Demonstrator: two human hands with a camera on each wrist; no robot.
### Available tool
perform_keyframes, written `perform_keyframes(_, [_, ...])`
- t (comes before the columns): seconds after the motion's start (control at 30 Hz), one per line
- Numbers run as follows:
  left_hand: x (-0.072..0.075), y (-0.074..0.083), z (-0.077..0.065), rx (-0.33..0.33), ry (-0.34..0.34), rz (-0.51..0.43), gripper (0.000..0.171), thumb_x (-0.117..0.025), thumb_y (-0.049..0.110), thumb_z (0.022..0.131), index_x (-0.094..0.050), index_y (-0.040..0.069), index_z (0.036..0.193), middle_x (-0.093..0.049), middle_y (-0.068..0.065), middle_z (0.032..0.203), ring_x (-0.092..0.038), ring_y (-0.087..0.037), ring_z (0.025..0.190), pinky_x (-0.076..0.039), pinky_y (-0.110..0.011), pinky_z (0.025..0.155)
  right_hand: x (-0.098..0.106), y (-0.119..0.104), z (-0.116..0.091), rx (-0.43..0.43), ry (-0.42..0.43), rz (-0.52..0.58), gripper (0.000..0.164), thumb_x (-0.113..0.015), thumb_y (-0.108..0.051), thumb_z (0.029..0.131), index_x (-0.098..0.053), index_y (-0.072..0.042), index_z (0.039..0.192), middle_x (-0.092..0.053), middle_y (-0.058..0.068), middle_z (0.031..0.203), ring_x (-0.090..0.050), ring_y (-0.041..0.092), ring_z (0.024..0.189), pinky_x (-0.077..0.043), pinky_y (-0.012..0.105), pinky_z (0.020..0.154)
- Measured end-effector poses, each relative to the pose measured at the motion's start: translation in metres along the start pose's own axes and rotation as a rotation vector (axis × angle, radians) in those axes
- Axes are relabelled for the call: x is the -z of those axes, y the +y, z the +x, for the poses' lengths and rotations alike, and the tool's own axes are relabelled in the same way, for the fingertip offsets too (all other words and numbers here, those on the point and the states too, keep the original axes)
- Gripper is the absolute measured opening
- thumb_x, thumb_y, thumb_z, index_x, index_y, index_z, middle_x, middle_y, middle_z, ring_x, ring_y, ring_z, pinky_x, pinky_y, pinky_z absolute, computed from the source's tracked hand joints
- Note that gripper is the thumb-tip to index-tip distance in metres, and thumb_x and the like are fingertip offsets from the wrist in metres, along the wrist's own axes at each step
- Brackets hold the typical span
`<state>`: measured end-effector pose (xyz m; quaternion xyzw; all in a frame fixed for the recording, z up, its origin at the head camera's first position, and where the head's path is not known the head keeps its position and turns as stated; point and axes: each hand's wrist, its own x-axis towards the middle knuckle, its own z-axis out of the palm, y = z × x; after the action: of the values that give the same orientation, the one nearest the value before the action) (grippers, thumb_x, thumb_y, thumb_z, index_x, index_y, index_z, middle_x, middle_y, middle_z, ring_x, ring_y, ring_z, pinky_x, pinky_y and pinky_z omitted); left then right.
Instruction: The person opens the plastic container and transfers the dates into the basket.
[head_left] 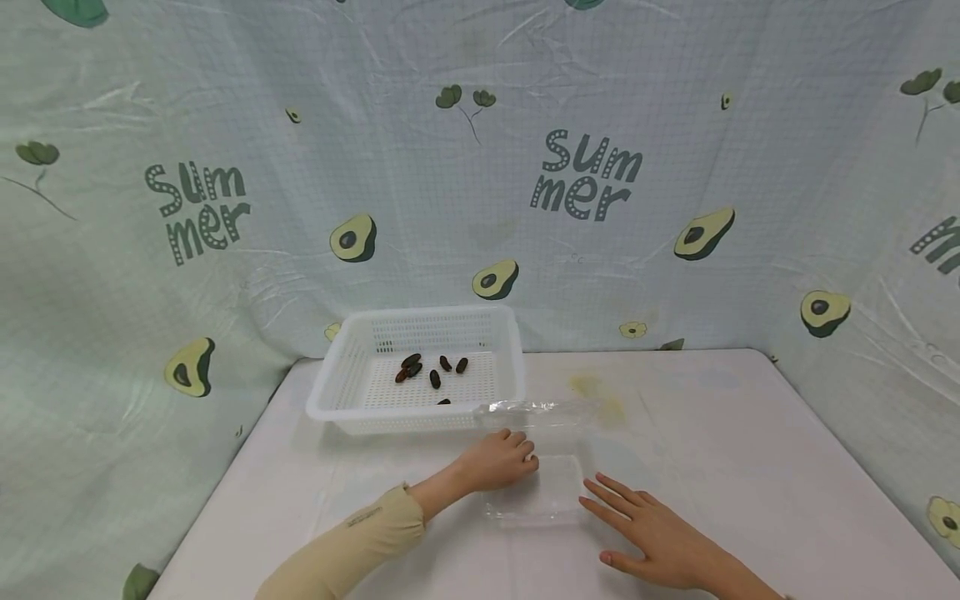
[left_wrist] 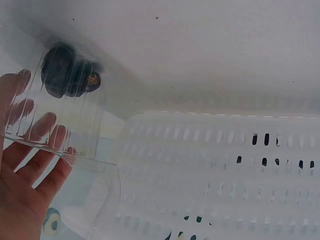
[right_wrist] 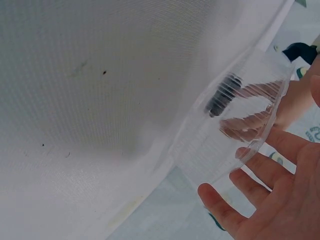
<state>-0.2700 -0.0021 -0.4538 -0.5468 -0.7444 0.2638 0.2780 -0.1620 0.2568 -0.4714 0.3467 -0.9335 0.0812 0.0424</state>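
A clear plastic clamshell box [head_left: 555, 487] lies open on the table, its lid [head_left: 536, 408] folded back by the basket. My left hand [head_left: 498, 460] is over the box's left side, with nothing seen pinched in its fingers. Dark, oblong fruits like dates [left_wrist: 65, 72] show through the clear wall close to the left fingers [left_wrist: 42, 127]; in the head view that hand hides them. At the box's right side is my right hand [head_left: 648, 533], fingers spread, the tips at or near the wall. Its thumb is held apart.
A white perforated plastic basket [head_left: 318, 400] stands behind and to the left, its front right corner near the lid. Several dark dates [head_left: 435, 379] are scattered on its floor. A pale cloth covers the table [head_left: 712, 450], and a printed curtain [head_left: 420, 167] hangs behind.
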Motion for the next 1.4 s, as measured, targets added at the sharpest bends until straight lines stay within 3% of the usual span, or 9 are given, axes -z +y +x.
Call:
perform_keyframes(0.33, [-0.007, 0.004, 0.010, -0.047, -0.160, 0.025, 0.015, -0.048, 0.028, 0.087, -0.057, 0.034, 0.098, -0.058, 0.014, 0.091, -0.052, -0.003, 0.082, -0.040, -0.020, 0.065, 0.002, 0.001, 0.001, 0.015, 0.014, -0.025, 0.060, -0.045, -0.051, 0.086, -0.031, -0.025, 0.139, -0.033, 0.002, 0.144, -0.029, 0.020, 0.130, -0.043, 0.046, 0.084])
perform_keyframes(0.8, [-0.010, 0.005, 0.015, -0.089, -0.171, 0.064, 0.013, -0.046, 0.029, 0.089, -0.059, 0.031, 0.092, -0.056, 0.012, 0.093, -0.051, -0.004, 0.082, -0.041, -0.020, 0.066, 0.004, 0.003, 0.002, 0.022, 0.007, -0.008, 0.061, -0.046, -0.050, 0.086, -0.030, -0.024, 0.139, -0.033, 0.003, 0.144, -0.030, 0.022, 0.130, -0.043, 0.046, 0.084])
perform_keyframes(1.27, [-0.009, 0.002, 0.015, -0.132, -0.197, 0.039, 0.012, -0.053, 0.036, 0.084, -0.057, 0.034, 0.096, -0.058, 0.014, 0.093, -0.050, -0.003, 0.084, -0.041, -0.021, 0.069, 0.003, 0.005, 0.001, 0.030, 0.031, -0.016, 0.060, -0.047, -0.049, 0.086, -0.031, -0.025, 0.139, -0.034, 0.002, 0.143, -0.031, 0.021, 0.130, -0.044, 0.046, 0.084])
perform_keyframes(1.4, [-0.008, 0.000, 0.015, -0.132, -0.172, 0.014, 0.012, -0.052, 0.036, 0.085, -0.056, 0.033, 0.096, -0.056, 0.013, 0.094, -0.050, -0.004, 0.086, -0.042, -0.022, 0.071, 0.003, 0.005, 0.001, 0.030, 0.030, -0.021, 0.060, -0.047, -0.050, 0.086, -0.030, -0.025, 0.139, -0.034, 0.002, 0.143, -0.031, 0.020, 0.130, -0.044, 0.045, 0.083])
